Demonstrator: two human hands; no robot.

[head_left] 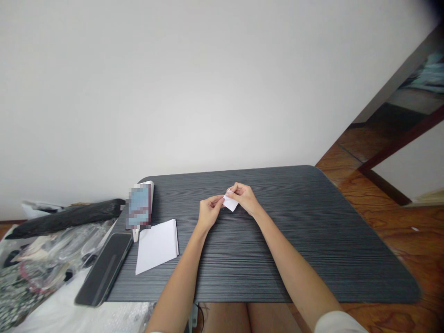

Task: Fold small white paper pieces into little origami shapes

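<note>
A small piece of folded white paper (231,203) is held between both hands, just above the dark table (305,259). My left hand (209,212) pinches its left corner between thumb and fingertips. On the other side, my right hand (244,198) grips the upper right part, thumb on top and fingers behind. The fingers partly cover the paper, so its full shape is hidden. To the left of my left forearm lies a stack of white paper sheets (157,246).
A phone-like dark slab (106,268) overhangs the table's left edge. Behind the paper stack stands a device with a blurred-out screen (139,206). Plastic bags and a long black wrapped bundle (69,217) lie left of the table. A white wall (222,92) rises behind it.
</note>
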